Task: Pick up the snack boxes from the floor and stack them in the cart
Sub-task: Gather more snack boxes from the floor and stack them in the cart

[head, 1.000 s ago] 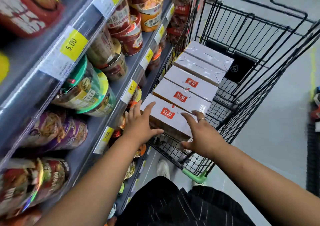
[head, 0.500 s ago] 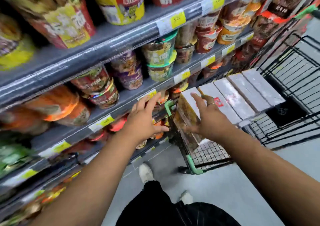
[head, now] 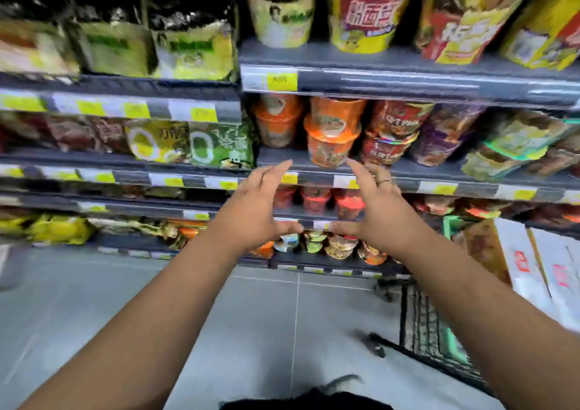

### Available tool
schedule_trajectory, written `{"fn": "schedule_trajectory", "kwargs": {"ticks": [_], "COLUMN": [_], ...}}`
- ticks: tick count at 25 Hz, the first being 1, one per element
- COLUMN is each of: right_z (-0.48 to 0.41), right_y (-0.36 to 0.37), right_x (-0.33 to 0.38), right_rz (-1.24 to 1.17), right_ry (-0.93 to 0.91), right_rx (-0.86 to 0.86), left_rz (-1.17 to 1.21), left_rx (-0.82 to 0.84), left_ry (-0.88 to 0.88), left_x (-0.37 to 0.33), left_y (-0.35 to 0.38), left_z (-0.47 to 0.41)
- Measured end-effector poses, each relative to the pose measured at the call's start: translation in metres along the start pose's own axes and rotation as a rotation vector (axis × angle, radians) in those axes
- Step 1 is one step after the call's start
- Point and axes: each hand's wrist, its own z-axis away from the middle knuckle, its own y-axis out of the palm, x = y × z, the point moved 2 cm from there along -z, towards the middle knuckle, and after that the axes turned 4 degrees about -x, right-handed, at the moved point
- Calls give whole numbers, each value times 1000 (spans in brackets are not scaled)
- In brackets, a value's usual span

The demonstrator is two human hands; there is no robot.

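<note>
The background is a store aisle: grey shelving [head: 376, 83] with yellow price tags [head: 281, 81] along its edges, above a grey tiled floor [head: 266, 315]. The whole frame is motion-blurred.

At the left, the upper shelves carry flat noodle bags [head: 191, 49]. In the centre section stand stacked orange noodle cups [head: 332, 136].

The left hand [head: 254, 212] is raised in front of the shelving, fingers extended and slightly spread, thumb pointing right; it holds nothing. The right hand [head: 376, 212] mirrors it, palm facing left, fingers extended, a ring [head: 383, 181] on one finger; it also holds nothing. The two thumbs nearly meet, and neither hand touches any object.

At the lower right, the black wire cart [head: 420, 325] is partly in view. The snack boxes [head: 533, 268], white with red labels, are in the cart at the right edge of the frame, lined up side by side.

Compared with half a second ago, the view has swung left: the cart has shifted from the centre-right to the right edge. The right hand, then at the nearest box, is now well apart from it. One second ago both hands were at that box.
</note>
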Motion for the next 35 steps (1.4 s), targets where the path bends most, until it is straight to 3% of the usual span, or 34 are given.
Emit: {"fn": "schedule_trajectory", "kwargs": {"ticks": [12,22,31,35], "right_z": [-16,-53,-94,-87], "right_y": [141,250,336,375], "right_x": [341,564,777,858], "right_rz": [-33,-25,-32,-28], "right_ry": [-426,-809,-1149,-1261], "right_rx": [165,357,536,586], "left_rz": [-22,-35,-66,-59], "left_rx": [-270,-540,-781,-816], "left_ry": [-427,-855,-1228,-1368], "left_x": [250,396,504,547], "left_y": [-169,-252,-329,-353], "left_z": [212,346,413,454]}}
